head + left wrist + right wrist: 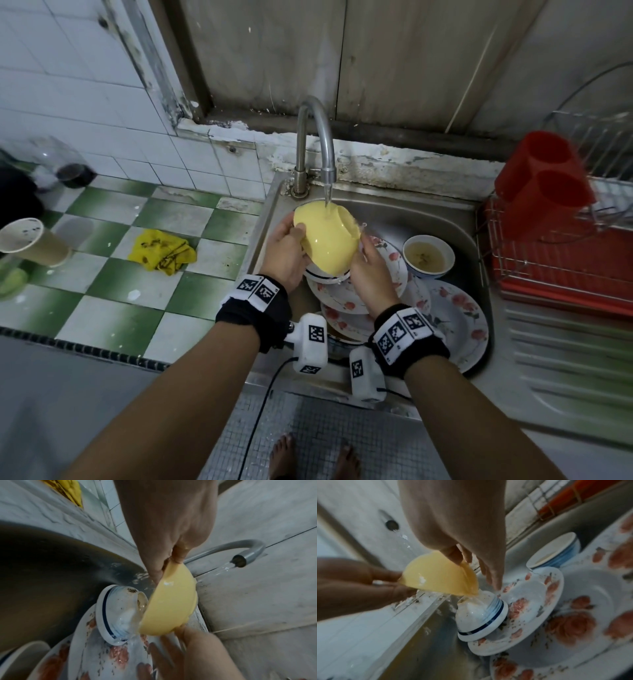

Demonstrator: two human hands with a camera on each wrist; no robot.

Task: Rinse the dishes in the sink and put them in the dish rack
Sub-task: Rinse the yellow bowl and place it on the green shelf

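Both hands hold a yellow bowl (325,240) (171,601) (436,577) tilted under the running tap (322,137) over the sink (394,212). My left hand (284,250) (171,527) grips its left rim. My right hand (370,274) (462,520) pinches the opposite rim between thumb and nearly straight fingers. Water runs off the bowl onto an upturned white bowl with a blue band (116,612) (479,618). That one lies on stacked floral plates (455,308) (573,615). A small bowl of cloudy water (428,257) stands at the back right of the sink.
The wire dish rack on a red tray (555,267) stands right of the sink, with a red cutlery holder (541,181) at its back left. A ribbed drainboard (565,359) lies in front of it. On the tiled counter to the left are a yellow cloth (161,253) and a paper cup (30,240).
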